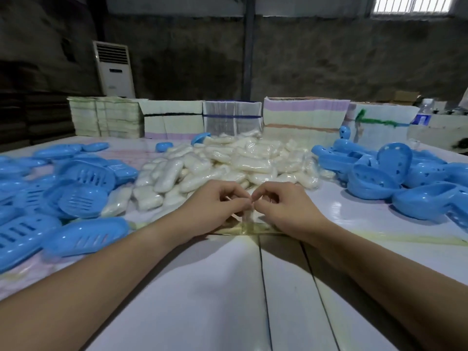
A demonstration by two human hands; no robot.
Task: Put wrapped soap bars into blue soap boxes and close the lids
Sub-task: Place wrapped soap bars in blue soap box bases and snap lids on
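While wrapped soap bars are lying heaped far centre on the surface, left hand and right hand are meeting fingertip to fingertip, pinching a clear wrapper, blue soap boxes lying right and left.

Single head-worn wide-angle view, looking forward and down across table, close over hands.

Glossy, smooth blue plastic seen in the soap boxes, clear crinkled film — shiny — wrapped over the white soap bars, smooth, faintly reflective white table, rough matt concrete wall behind.
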